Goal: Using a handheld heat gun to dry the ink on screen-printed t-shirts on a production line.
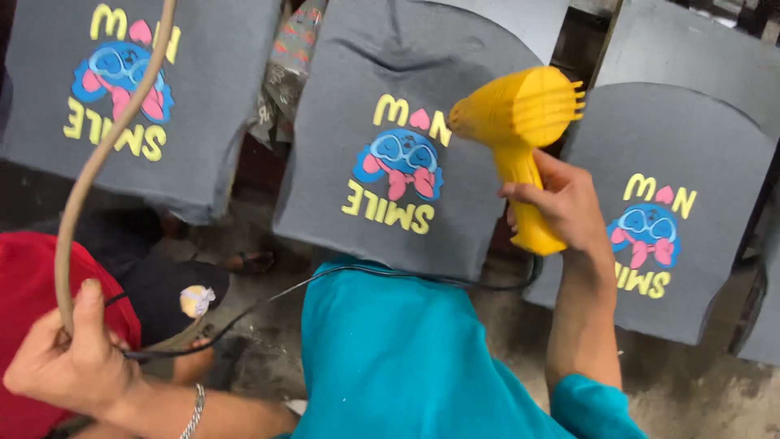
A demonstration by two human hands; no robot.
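my right hand (561, 203) is wrapped tight round the handle of the yellow heat gun (520, 122), its nozzle aimed at the fresh print (398, 167) on the middle grey fabric panel (390, 138). my left hand (69, 358) is clenched on the tan hose (97, 162) and the black power cord (341, 276). i'd worry the cord, draped slack across the teal sleeve (406, 358), could drag over the ink, or the heat could scorch one spot. the gun is hard ribbed plastic; the panels are matte, soft, round-topped; the print looks thick and rubbery.
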